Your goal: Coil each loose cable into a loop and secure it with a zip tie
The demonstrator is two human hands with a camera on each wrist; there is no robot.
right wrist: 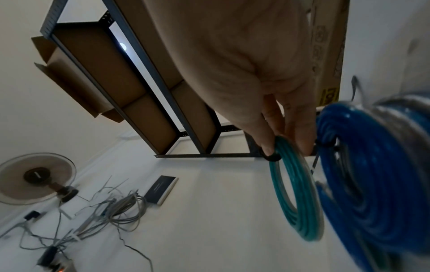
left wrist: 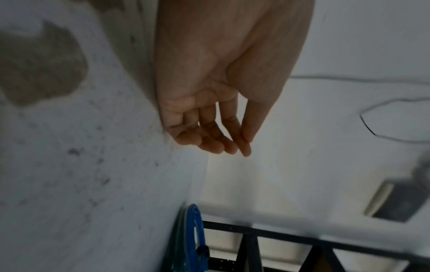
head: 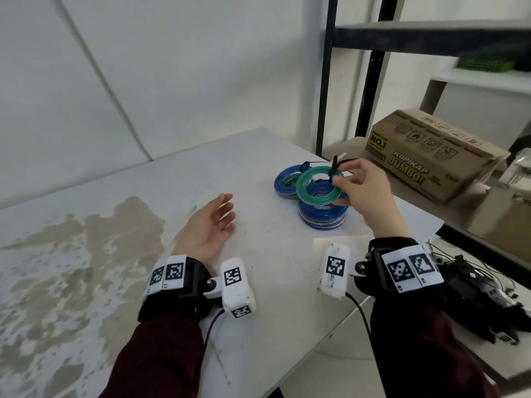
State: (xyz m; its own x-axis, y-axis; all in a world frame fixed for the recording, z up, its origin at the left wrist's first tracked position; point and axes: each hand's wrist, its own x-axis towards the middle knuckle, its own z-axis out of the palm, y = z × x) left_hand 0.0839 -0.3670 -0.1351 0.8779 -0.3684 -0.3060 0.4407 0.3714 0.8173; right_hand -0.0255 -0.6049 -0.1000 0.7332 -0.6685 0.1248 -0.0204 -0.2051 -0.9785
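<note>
Setting the tied green coil (head: 317,187) on the blue stack (head: 323,216)

Right hand (head: 362,188) pinches it at the zip tie (head: 334,168), left hand (head: 211,225) relaxed, empty; I'd lower it flat and centred so it doesn't slide.

1. Storeroom or workshop corner: plain white walls, worn stained white table (head: 120,254).
2. Black metal shelving rack (head: 370,81) beside it, holding a printed cardboard carton (head: 431,156).
3. Tied cable coils (head: 321,208) stacked on the table.
4. Loose cables (right wrist: 111,211) and a fan (right wrist: 35,178) nearby.
</note>
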